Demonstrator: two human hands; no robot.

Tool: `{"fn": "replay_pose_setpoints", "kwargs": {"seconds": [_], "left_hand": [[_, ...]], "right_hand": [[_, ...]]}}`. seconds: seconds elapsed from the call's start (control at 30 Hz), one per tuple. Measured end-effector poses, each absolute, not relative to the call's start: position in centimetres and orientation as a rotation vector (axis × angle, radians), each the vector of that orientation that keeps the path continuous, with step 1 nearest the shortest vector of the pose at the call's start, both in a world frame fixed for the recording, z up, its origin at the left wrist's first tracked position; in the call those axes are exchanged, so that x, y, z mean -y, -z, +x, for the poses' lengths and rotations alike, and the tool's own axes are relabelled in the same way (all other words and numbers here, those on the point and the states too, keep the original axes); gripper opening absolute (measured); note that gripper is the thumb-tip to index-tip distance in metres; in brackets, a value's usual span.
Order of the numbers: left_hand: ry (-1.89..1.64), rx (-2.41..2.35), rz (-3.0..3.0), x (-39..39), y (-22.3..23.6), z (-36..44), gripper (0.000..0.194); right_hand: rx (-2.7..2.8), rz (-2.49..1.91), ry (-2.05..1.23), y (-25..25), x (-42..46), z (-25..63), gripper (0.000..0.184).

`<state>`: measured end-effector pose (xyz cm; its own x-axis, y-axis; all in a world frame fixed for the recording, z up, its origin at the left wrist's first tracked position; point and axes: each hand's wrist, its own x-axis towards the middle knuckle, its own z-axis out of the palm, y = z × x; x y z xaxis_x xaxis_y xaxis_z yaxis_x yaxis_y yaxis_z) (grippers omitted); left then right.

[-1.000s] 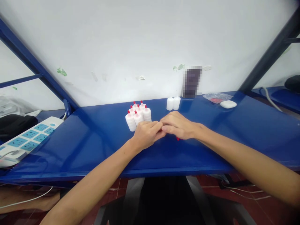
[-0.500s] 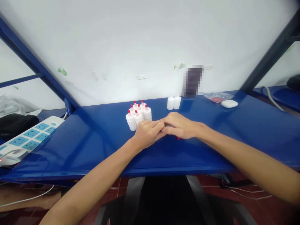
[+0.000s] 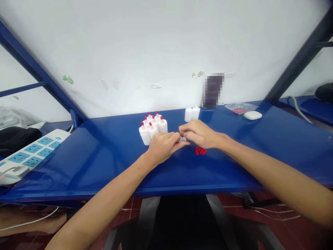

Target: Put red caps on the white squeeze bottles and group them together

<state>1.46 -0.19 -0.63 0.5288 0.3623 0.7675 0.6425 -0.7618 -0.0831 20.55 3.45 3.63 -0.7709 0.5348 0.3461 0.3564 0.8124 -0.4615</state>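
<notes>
My left hand (image 3: 163,147) and my right hand (image 3: 199,134) meet above the middle of the blue table (image 3: 104,159), fingers curled around a small white bottle (image 3: 182,139) that shows only as a sliver between them. A little heap of red caps (image 3: 200,150) lies on the table just below my right hand. A cluster of several white bottles with red caps (image 3: 153,127) stands upright right behind my left hand. Two white bottles without caps (image 3: 192,114) stand farther back near the wall.
A white power strip with blue sockets (image 3: 28,152) lies at the left edge. At the back right are a pixelated dark object (image 3: 212,91), a clear plastic bag with red bits (image 3: 240,108) and a white case (image 3: 253,115). Blue frame struts rise on both sides.
My right hand has lifted and drawn back a little, uncovering the heap of red caps that it hid before. My left hand has barely moved.
</notes>
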Motion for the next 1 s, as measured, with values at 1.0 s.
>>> {"fn": "replay_pose_setpoints", "kwargs": {"seconds": [1.0], "left_hand": [[0.722,0.732,-3.085,1.3,0.8,1.9,0.011]], "right_hand": [[2.821,-0.931,-0.349,-1.9,-5.6,21.5,0.058]]}}
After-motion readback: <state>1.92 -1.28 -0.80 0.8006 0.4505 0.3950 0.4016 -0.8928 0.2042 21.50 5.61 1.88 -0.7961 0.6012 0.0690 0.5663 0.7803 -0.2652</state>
